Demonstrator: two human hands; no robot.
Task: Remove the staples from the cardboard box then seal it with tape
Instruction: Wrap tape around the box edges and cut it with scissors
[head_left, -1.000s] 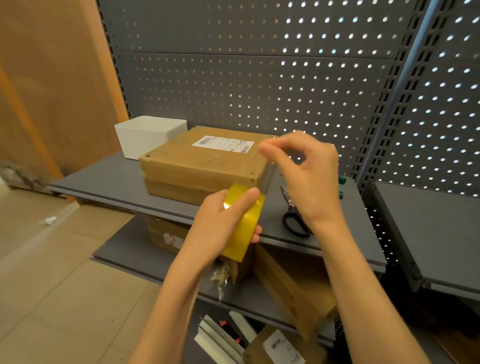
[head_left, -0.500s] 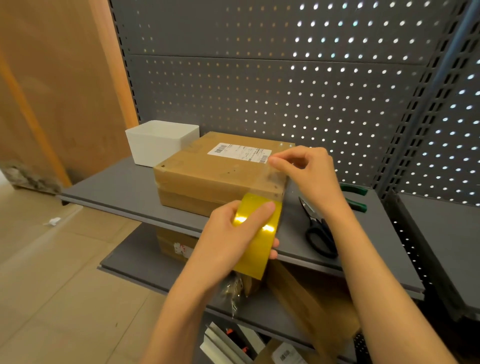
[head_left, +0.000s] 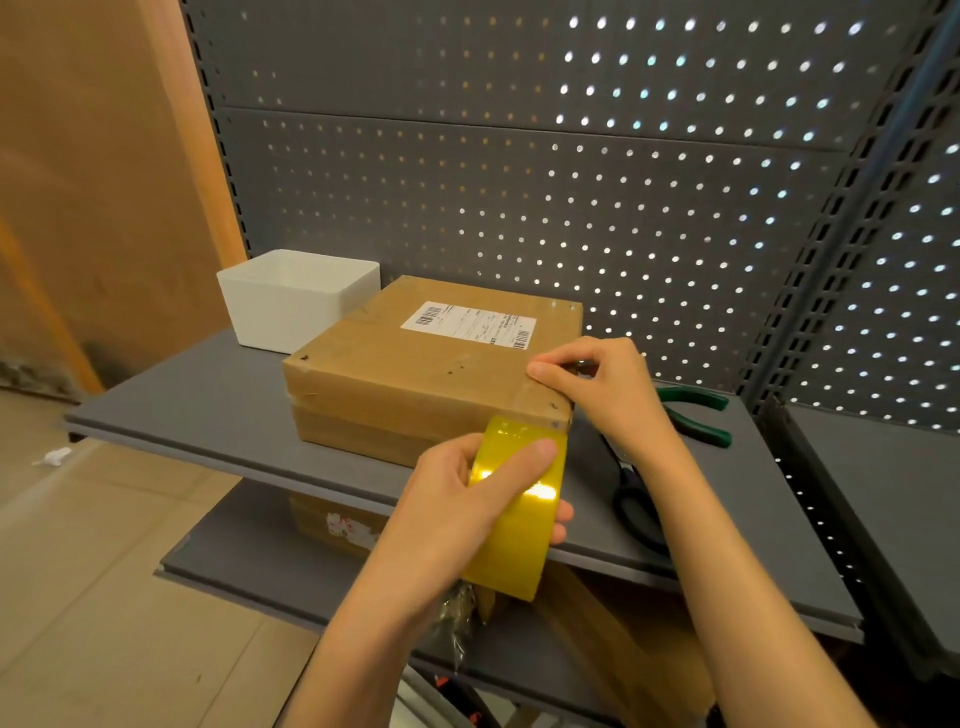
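Cardboard box (head_left: 415, 364) lies flat on the grey shelf (head_left: 197, 395), near its front edge, label side up, with a white bin (head_left: 296, 296) just beside its far left corner. Left hand (head_left: 457, 509) is wrapped around the yellow tape roll (head_left: 524, 514), thumb pressed across its outer face, holding it just below the box's near right corner — in my judgement, so the strip feeds straight up onto the top panel. Right hand (head_left: 597, 384) has its fingers pressed together, thumb flat on the box top at that corner, apparently pinning the free tape end so it sticks before the roll is drawn away. Small dark marks dot the top edge; whether staples remain there cannot be told. Green-handled pliers (head_left: 696, 415) and black scissors (head_left: 634, 499) lie to the right — scissors well within reach for the cut.
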